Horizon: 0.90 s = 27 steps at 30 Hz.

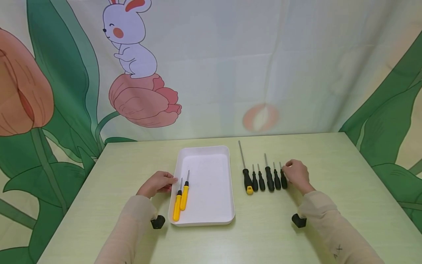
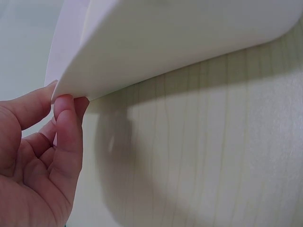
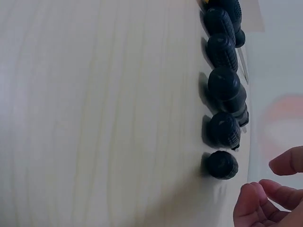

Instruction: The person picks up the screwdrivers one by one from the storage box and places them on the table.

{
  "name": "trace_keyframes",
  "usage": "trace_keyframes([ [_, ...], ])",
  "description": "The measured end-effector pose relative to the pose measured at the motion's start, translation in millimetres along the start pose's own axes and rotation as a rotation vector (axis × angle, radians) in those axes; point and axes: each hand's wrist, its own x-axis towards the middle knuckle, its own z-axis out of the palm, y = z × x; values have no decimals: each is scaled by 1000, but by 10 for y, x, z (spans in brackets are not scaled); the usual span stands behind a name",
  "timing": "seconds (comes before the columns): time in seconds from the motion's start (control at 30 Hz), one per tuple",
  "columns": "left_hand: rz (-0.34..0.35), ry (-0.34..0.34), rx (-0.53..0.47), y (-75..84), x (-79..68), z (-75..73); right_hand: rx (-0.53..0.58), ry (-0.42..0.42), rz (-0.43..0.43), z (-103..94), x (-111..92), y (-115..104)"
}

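Observation:
My left hand [image 1: 159,182] pinches the left rim of a white tray [image 1: 211,183], thumb on the inner side and fingers outside, as the left wrist view shows. Two screwdrivers with yellow handles, one [image 1: 177,208] nearer the rim and another [image 1: 184,197], lie inside the tray on its left side. To the right, my right hand [image 1: 296,175] is beside the rightmost small black screwdriver [image 1: 284,179]. In the right wrist view, a gap shows between thumb and fingers, with nothing held; the fingertips are close to that black handle [image 3: 222,165].
Several black-handled screwdrivers stand in a row right of the tray, tips pointing away, among them a long one [image 1: 247,179] with a yellow end and a mid-sized one [image 1: 269,178]. A patterned cloth [image 1: 211,73] hangs behind the table [image 1: 263,234].

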Motion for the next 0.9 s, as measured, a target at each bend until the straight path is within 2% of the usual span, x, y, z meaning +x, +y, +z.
trace_keyframes([
  [0.3,-3,-7,-4,-4,19,-4,64,56,-26,34,-54,-157],
  [0.63,-21,-3,3,14,17,-2,91,53,-98,151,-159,-364],
  [0.9,-36,14,17,49,-31,3,85,12,-166,252,-269,-558],
])
